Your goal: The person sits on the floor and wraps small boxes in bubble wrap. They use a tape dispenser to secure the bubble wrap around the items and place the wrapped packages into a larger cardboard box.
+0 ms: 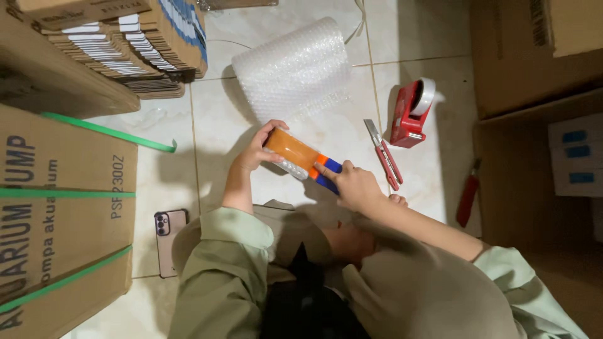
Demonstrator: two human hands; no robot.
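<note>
Both hands, left hand (256, 150) and right hand (353, 186), clamped on orange-and-blue box (303, 158) over tiled floor (220, 119).

1 head view, looking straight down, close over hands and tiled floor (220, 119)

Glossy tile floor (220, 125), matt cardboard box (63, 207), plastic bubble wrap (292, 69).

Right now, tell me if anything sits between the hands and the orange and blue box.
Nothing visible does. The left hand grips the orange end of the orange and blue box, partly wrapped in bubble wrap, and the right hand presses on its blue end. The bubble wrap roll lies apart, farther away on the floor.
</note>
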